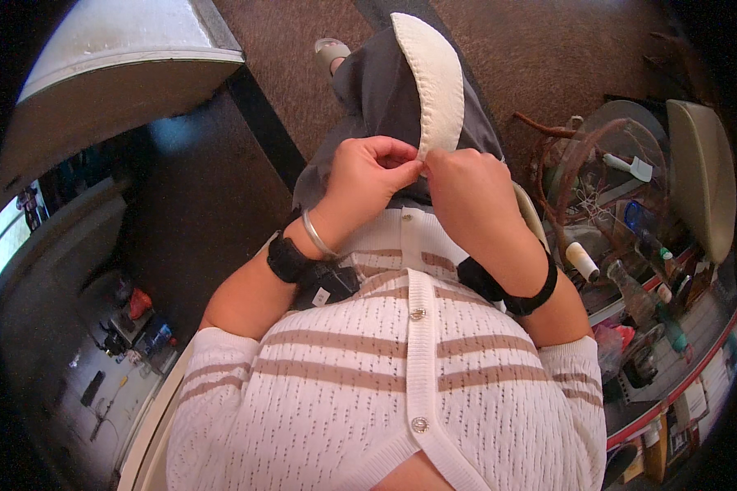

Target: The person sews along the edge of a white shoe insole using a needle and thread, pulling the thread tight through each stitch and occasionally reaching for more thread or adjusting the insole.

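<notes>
A cream, crescent-shaped piece (442,86) that looks like felt or soft leather lies over my grey-trousered lap, pointing away from me. Small stitches run along its left curved edge. At its near end my left hand (377,170) is closed, thumb and forefinger pinching at the tip. Against it, my right hand (477,192) is closed too, its fingers curled over the same end from the right. The two hands meet there, and the fingertips of the right one are hidden. Whether a needle or thread is between them is too small to tell.
On the left stands a pale-topped table (139,69) with a dark leg. To the right, a low shelf (630,409) with a red edge holds glass bottles (630,286), a white paper roll (582,262) and clutter. Beside it are a brown branch-like frame (557,196) and a beige padded panel (700,180).
</notes>
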Tool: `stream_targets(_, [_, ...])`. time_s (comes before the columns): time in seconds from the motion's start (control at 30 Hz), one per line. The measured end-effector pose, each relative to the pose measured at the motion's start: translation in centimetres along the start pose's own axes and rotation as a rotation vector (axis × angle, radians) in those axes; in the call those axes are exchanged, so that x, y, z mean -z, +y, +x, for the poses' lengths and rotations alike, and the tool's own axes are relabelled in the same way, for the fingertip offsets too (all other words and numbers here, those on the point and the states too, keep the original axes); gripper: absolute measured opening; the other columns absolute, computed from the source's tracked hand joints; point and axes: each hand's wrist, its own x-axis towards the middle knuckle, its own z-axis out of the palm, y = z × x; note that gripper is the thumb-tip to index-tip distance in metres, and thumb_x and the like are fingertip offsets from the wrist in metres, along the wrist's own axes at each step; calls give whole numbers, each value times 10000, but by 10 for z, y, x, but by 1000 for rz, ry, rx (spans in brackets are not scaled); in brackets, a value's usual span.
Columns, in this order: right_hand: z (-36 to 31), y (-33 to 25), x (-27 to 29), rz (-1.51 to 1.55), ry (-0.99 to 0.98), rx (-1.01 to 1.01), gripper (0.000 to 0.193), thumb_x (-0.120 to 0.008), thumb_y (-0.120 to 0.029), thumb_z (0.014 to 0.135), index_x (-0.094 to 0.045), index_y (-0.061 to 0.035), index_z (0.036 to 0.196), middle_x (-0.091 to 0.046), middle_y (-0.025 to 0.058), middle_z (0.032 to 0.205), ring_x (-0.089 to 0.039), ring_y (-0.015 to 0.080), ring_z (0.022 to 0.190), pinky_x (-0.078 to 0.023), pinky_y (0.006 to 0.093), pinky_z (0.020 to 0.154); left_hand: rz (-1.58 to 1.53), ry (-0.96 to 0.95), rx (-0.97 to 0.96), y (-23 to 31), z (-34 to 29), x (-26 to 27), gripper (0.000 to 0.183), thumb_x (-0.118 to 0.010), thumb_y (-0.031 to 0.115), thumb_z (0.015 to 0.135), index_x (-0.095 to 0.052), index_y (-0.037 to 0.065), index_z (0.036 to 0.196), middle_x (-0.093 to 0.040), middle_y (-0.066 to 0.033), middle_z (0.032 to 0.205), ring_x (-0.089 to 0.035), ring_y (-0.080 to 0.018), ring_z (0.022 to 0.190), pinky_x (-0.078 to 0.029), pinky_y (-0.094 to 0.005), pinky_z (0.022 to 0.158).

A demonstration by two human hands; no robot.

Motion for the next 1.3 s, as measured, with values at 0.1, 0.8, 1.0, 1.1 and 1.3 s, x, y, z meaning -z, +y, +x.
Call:
stream_targets(0.1, [7,6,2,166,47,-32,134,-553,-141,772,-594,-28,715,-594,167,666,-606,326,644,-477,390,574,-81,-35,40,0,2,10,157,-635,87,778,-609,-23,887,-632,-60,792,-583,-98,681,-476,-211,643])
stream_targets(0.8, [16,52,-33,1382,-66,26,205,-623,-14,757,-626,4,961,-633,19,920,-567,71,830,-456,227,750,-590,-151,338,10,-2,14,159,-574,97,816,-562,-4,939,-608,-82,849,-607,-135,736,-499,-210,667])
stream_targets(1.0, [18,51,-33,1262,-26,89,209,-640,14,732,-633,-2,940,-641,32,921,-570,71,833,-461,235,751,-594,-184,340,6,-1,14,164,-581,119,819,-563,9,939,-602,-68,835,-594,-119,725,-491,-200,650])
stream_targets(1.1, [17,47,-27,1117,27,159,232,-611,52,712,-631,-15,933,-645,63,914,-592,116,835,-464,253,741,-619,-189,381,4,-1,15,168,-586,136,824,-565,10,934,-602,-62,827,-588,-113,720,-486,-191,636])
stream_targets(1.3, [16,50,-21,674,179,316,313,-547,107,639,-624,-44,902,-608,134,875,-588,298,834,-466,318,704,-708,-231,347,3,-2,19,137,-571,129,841,-570,17,921,-599,-48,807,-585,-104,714,-490,-188,637])
